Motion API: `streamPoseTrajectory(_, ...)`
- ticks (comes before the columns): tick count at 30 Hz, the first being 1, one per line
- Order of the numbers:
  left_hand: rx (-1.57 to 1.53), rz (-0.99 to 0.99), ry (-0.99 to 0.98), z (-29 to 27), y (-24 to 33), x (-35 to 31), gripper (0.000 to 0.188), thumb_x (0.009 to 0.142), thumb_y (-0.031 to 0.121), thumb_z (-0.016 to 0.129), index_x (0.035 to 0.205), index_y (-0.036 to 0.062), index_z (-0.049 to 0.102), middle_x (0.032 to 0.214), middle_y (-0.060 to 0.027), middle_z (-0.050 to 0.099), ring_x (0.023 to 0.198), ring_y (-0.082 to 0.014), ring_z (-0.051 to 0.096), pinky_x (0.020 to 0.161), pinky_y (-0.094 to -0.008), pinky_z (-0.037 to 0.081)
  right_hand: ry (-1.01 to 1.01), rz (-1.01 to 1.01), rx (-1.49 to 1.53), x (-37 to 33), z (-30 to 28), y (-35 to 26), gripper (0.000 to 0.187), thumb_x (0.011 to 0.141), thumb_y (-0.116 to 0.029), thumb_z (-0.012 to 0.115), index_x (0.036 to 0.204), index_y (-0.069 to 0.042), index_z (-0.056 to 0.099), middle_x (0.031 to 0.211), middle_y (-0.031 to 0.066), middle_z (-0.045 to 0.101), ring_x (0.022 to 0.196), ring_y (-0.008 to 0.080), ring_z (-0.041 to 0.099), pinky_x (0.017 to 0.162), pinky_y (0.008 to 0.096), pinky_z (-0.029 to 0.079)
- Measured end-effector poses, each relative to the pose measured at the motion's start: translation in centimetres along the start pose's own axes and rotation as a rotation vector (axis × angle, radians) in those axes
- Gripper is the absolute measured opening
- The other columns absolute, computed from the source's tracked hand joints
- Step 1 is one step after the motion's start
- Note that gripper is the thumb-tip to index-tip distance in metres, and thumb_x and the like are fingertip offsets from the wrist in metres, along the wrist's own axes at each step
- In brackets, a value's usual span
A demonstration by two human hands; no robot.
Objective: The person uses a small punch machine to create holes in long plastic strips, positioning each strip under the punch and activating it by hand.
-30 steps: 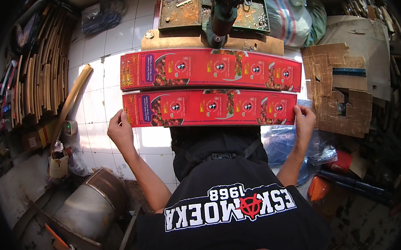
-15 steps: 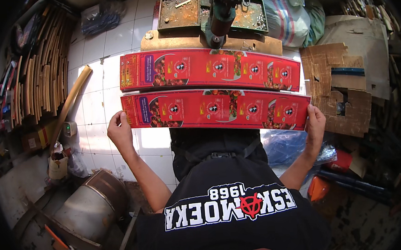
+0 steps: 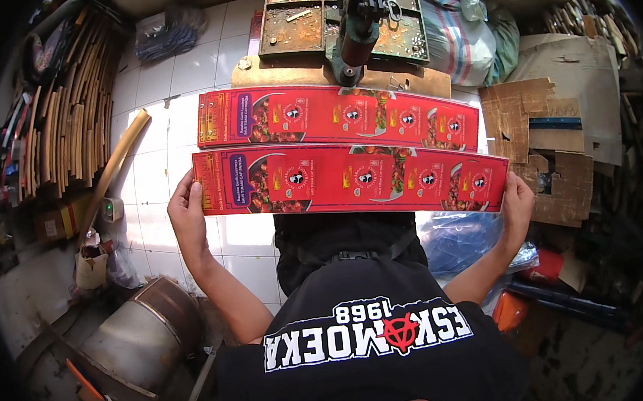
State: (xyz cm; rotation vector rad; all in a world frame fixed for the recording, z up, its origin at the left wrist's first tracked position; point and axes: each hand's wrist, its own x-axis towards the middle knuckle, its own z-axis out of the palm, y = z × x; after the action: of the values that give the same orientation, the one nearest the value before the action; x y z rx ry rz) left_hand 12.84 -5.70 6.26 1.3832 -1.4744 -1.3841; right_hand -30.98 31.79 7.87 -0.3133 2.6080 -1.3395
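A long red printed banner strip with food pictures stretches level in front of my lap. My left hand pinches its left end, thumb on the printed face. At the opposite end my right hand grips the strip's right edge. Just beyond lies a stack of similar red printed strips, its left edges slightly staggered. Behind that stack, the dark metal head of a bench press stands over a tan board.
Metal trays with small fittings flank the press. Bundled wooden slats lean at left near a curved tan strip. Torn cardboard and clear plastic lie at right. A metal drum stands lower left.
The held strip has come closer to me and appears larger, separating from the strips behind it. Both hands moved with it, the right one slightly outward.
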Motion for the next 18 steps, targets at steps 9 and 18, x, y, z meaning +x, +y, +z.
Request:
streamPoseTrajectory(9, -0.705, 0.434, -0.143, 2.6, 5.9, -2.0, 0.088, 0.09, 0.068, 0.052, 0.149, 0.0059, 0.032, 0.147, -0.0127, 0.045, 0.136, -0.0275, 0.045, 0.113, -0.0446, 0.038, -0.403, -0.538, 1.608, -0.7, -1.3, -4.6, 0.047, 0.104, -0.047, 0.044, 0.096, -0.005, 0.063, 0.098, 0.0079, 0.057, 0.102, 0.0261, 0.058, 0.093, 0.0535, 0.046)
streamPoseTrajectory(18, -0.97, 0.131, 0.257, 2.4, 2.2, -2.9, 0.035, 0.096, 0.007, 0.049, 0.13, 0.0129, 0.048, 0.124, -0.0133, 0.058, 0.115, -0.0282, 0.06, 0.097, -0.0451, 0.053, -0.19, 0.139, 1.229, -0.5, -4.9, 1.5, 0.035, 0.103, -0.032, 0.052, 0.091, -0.001, 0.064, 0.083, 0.0087, 0.056, 0.049, 0.0102, 0.037, 0.041, 0.0251, 0.026)
